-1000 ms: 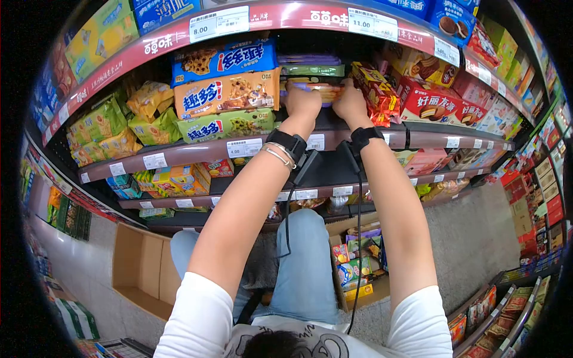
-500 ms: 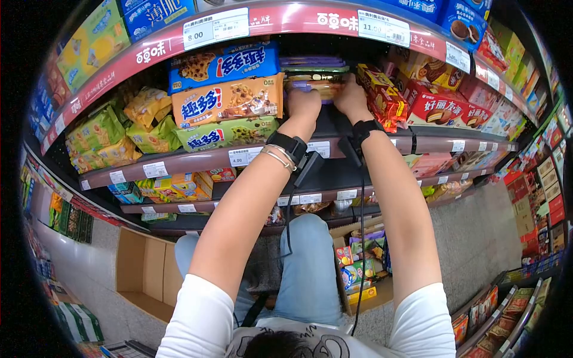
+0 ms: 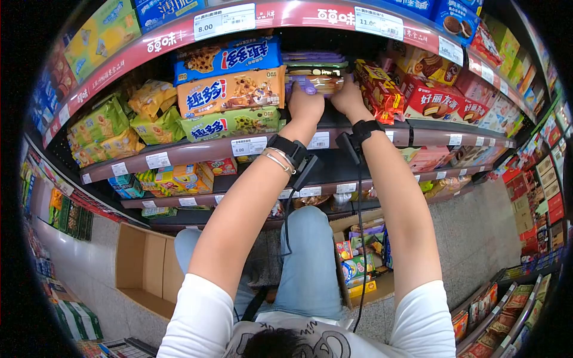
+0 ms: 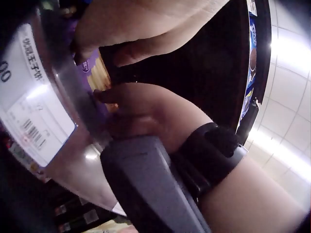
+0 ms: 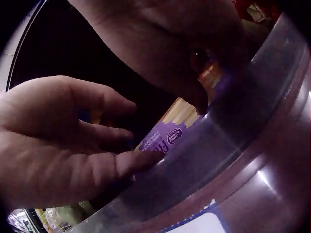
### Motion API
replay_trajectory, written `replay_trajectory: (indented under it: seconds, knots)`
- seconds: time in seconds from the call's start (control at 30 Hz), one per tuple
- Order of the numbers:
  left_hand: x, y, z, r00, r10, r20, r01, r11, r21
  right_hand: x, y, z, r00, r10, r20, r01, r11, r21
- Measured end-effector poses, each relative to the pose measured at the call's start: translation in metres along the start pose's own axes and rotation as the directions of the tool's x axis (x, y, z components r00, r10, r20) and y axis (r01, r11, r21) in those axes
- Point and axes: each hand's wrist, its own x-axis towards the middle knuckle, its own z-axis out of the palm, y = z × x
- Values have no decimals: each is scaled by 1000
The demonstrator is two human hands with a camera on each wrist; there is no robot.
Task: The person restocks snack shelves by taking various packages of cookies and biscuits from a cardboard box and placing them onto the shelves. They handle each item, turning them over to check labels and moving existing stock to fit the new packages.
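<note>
Between my two hands lies a purple-and-yellow pack of biscuit sticks [image 3: 324,86], on the middle shelf. My left hand [image 3: 307,106] grips its left end, with the thumb along the front in the right wrist view. The other end is held by my right hand [image 3: 347,99], its thumb [image 5: 194,99] pressed on the wrapper. Both hands cover much of the pack [image 5: 171,133], and the clear shelf lip [image 5: 194,145] hides its lower edge. Right behind it, more flat purple and green packs [image 3: 313,58] are stacked.
Blue, orange and green cookie packs [image 3: 233,89] are piled left of my hands. Red and yellow boxes [image 3: 379,89] stand close on the right. The shelf above has a price rail [image 3: 286,19]. Below, an open carton [image 3: 140,262] and a carton of snacks [image 3: 364,256] flank my knees.
The pack of biscuit sticks shows more of its purple left end than before. My hands stay at its two ends, the right one slightly lower than half a second ago.
</note>
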Motion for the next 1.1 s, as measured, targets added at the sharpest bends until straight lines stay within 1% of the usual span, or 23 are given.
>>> replay_trajectory:
  seconds: [0.07,0.17,0.23,0.27,0.37,0.4,0.5,0.53,0.63,0.67,0.7,0.77,0.8,0.83,0.9,0.93,1.0,1.03,1.07,1.1]
  knots:
    - [-7,2,-3,1000,-7,3,7,1000,-5,-7,-5,-8,997,32,71,-34,999,23]
    - [-20,13,-11,1000,16,2,-16,1000,-15,-21,-13,-18,997,-4,73,4,1000,12]
    - [-26,18,-15,999,41,31,-40,999,-32,-31,-18,-27,997,-73,-11,74,989,126]
    - [-31,19,-16,996,60,65,-60,998,-7,-38,-19,-31,993,-100,-55,108,978,180]
    - [-49,21,-19,977,199,72,-192,977,-88,-64,-21,-50,968,-69,-243,144,940,310]
    - [-56,19,-17,981,158,109,-136,973,-187,-71,-10,-46,921,-121,-371,252,910,329]
    - [-98,30,-20,958,55,281,69,908,-414,-119,-1,-74,941,34,-336,176,801,572]
    - [-114,28,-17,949,46,311,93,904,-417,-133,10,-79,948,60,-312,147,788,598]
    - [-152,-3,10,907,13,420,149,925,-350,-179,54,-79,954,227,-196,18,610,792]
    - [-165,-20,24,891,27,453,134,938,-320,-195,69,-79,953,238,-188,-7,636,771]
    - [-178,-34,37,877,34,479,121,950,-289,-210,88,-78,943,299,-147,-75,619,782]
    - [-208,-62,62,822,-66,565,239,941,-239,-241,129,-74,908,414,-65,-204,571,795]
    - [-224,-66,68,766,-164,621,349,918,-188,-257,147,-75,884,467,11,-289,527,799]
    - [-239,-78,77,705,-261,660,462,874,-148,-272,165,-74,833,545,99,-377,426,823]
    - [-269,-107,93,596,-406,693,594,804,-41,-301,203,-68,699,656,283,-519,193,833]
    - [-281,-120,98,558,-458,691,632,775,3,-314,223,-64,663,662,350,-606,199,771]
    - [-302,-147,108,477,-559,678,699,710,92,-336,254,-47,529,731,431,-704,94,704]
    - [-311,-172,116,480,-577,661,702,704,105,-346,267,-39,454,758,468,-745,36,666]
    - [-320,-202,124,482,-595,642,706,699,118,-354,277,-30,398,774,493,-784,9,620]
    - [-326,-219,127,485,-613,623,709,693,130,-360,276,-26,340,788,513,-817,-23,577]
